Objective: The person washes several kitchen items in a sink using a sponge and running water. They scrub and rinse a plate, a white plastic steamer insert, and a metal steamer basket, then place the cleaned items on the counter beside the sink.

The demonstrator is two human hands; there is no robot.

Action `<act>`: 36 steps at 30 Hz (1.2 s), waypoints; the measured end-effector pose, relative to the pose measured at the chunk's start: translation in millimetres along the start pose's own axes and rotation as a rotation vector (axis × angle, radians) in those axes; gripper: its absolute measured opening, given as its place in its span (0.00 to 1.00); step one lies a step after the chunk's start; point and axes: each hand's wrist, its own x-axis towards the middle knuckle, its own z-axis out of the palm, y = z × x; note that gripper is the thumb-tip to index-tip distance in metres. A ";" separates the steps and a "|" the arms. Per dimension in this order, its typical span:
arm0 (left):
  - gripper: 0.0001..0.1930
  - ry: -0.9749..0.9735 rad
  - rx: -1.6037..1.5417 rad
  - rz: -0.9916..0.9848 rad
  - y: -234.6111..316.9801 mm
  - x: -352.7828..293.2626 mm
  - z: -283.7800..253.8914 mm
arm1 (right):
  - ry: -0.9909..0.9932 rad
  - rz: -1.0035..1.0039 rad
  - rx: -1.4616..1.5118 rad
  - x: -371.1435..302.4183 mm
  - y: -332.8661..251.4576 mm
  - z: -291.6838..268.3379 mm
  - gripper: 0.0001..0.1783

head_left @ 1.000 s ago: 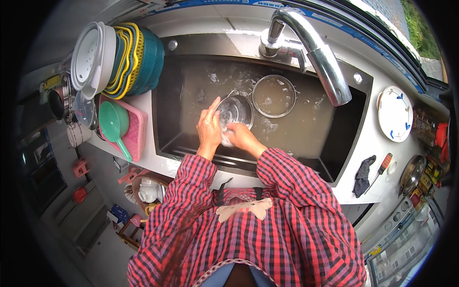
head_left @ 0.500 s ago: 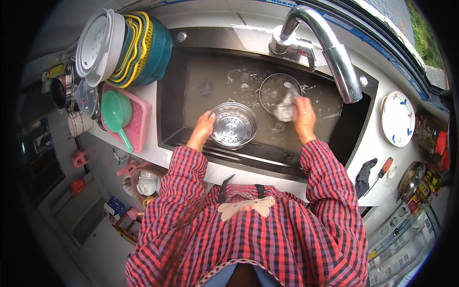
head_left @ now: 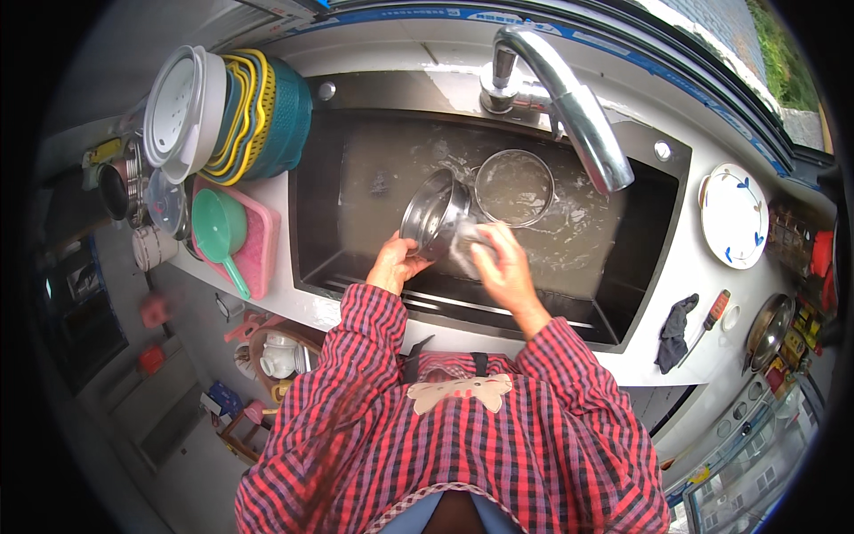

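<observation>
My left hand grips the rim of a stainless-steel steamer basket, tilted on its side above the murky water in a dark sink. Its perforated base showed earlier. In my right hand is a wet, greyish-white cloth, pressed against the basket's outer right side and blurred by motion. Just to the right of the basket, a round metal pot sits in the water with its rim showing. How deep it goes is hidden by the cloudy water.
A chrome faucet arches over the sink's right back. Stacked colanders stand at the back left, beside a green ladle on a pink tray. White plates, a black cloth and a screwdriver lie on the right counter.
The steamer basket has been lifted and tipped from lying flat. My right hand has brought the cloth left, from the round pot to the basket. The view has shifted slightly.
</observation>
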 end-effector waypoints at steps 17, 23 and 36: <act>0.21 -0.488 -0.218 -0.121 -15.0 -20.3 -5.8 | -0.300 0.286 -0.300 111.4 66.5 -10.3 0.34; 0.23 -0.718 -0.263 -0.336 -11.1 -15.4 -19.5 | -0.638 0.099 0.139 98.7 38.9 -27.3 0.46; 0.20 -0.188 0.563 0.393 14.7 -65.6 9.8 | -0.463 0.071 -0.064 80.5 21.0 -13.4 0.31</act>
